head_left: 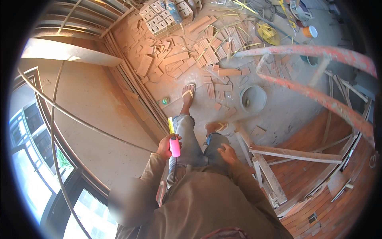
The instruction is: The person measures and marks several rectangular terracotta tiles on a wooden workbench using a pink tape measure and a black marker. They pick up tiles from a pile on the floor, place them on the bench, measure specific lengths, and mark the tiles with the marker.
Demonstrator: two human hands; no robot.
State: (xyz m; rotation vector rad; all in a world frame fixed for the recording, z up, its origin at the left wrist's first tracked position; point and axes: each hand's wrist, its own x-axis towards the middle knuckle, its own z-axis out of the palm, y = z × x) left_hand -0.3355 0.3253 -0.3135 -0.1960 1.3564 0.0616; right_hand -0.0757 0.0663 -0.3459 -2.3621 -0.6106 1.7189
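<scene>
My left hand (164, 147) is closed around a pink tape measure (174, 148), held in front of my left thigh. A short length of its yellow blade (171, 125) sticks out, pointing away from me. My right hand (228, 153) hangs beside my right thigh with its fingers loosely apart and nothing in it. Nearest to that hand is a wooden frame (294, 154) just to its right.
Cut brick-coloured tiles (215, 47) litter the floor ahead, near a blue power tool (174, 12) on stacked blocks (159, 20). A grey bucket (253, 99) stands front right. A rusty red metal frame (318, 93) crosses the right side. Long boards (135, 93) run along the left wall.
</scene>
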